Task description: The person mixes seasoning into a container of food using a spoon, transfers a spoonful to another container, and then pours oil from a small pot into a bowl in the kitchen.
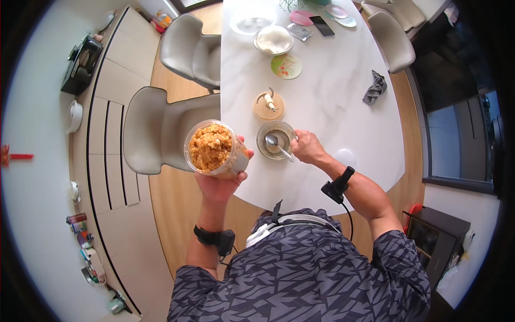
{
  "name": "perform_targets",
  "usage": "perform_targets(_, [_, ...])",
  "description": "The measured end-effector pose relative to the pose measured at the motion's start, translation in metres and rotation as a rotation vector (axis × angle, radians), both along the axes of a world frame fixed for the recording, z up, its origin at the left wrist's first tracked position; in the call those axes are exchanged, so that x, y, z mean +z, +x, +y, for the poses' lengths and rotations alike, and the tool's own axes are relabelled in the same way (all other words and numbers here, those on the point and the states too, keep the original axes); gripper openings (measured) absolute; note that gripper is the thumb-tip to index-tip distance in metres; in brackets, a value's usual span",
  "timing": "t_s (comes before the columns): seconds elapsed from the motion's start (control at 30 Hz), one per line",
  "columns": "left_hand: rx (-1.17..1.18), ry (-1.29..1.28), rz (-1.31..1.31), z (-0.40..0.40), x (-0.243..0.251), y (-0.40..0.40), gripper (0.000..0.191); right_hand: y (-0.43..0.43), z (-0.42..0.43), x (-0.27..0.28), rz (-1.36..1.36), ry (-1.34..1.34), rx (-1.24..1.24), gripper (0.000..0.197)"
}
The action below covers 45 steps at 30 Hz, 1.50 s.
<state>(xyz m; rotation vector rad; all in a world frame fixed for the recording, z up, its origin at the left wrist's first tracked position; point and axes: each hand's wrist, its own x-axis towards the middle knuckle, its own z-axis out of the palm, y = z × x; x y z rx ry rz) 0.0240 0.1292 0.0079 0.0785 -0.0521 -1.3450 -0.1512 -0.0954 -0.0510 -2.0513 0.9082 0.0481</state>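
Observation:
My left hand (220, 186) is wrapped around a clear plastic tub (240, 161) and holds it up off the left edge of the table. Orange-brown minced food (211, 147) fills the tub, whose open top is tilted toward me. On the table, my right hand (307, 145) grips the right side of a clear glass bowl (262, 149). A metal spoon (272, 139) leans in this bowl, its handle over the near rim just below my fingers. Beyond the bowl, a food-chopper blade (268, 101) lies on a round, orange-tinted lid or dish (259, 112).
Farther up the marble-look table (322, 92) are a bowl of white food (275, 39), a patterned round mat (286, 66) and a phone (322, 26). A grey cloth (375, 87) lies at the right. A white disc (345, 157) sits beside my right forearm. Chairs (145, 129) line the left side.

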Motion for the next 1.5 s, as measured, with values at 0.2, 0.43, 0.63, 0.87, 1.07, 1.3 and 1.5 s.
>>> perform_targets(0.2, [-0.078,-0.026,0.052,-0.027,0.009,0.011,0.066,-0.034,0.006,0.005,-0.025,-0.206,-0.075,0.026])
perform_targets(0.43, [-0.165,0.028,-0.032,-0.063,0.020,0.002,0.071,-0.138,0.011,0.068,-0.032,-0.112,-0.296,0.034])
perform_targets(0.63, [-0.283,-0.009,-0.067,-0.096,0.030,-0.037,0.070,-0.259,0.024,0.095,-0.139,-0.140,-0.569,0.037])
perform_targets(0.87, [-0.368,0.000,-0.080,-0.131,0.039,-0.079,0.070,-0.342,0.037,0.130,-0.147,-0.126,-0.816,0.029])
perform_targets(1.07, [-0.393,-0.010,-0.064,-0.144,0.025,-0.109,0.066,-0.383,0.038,0.107,-0.105,-0.110,-0.883,0.015])
perform_targets(1.3, [-0.382,0.068,-0.083,-0.172,0.038,-0.171,0.069,-0.398,-0.011,0.082,-0.121,-0.294,-0.680,0.014])
perform_targets(1.5, [-0.356,0.060,-0.077,-0.199,0.040,-0.193,0.069,-0.374,-0.058,0.060,-0.235,-0.287,-0.586,0.017])
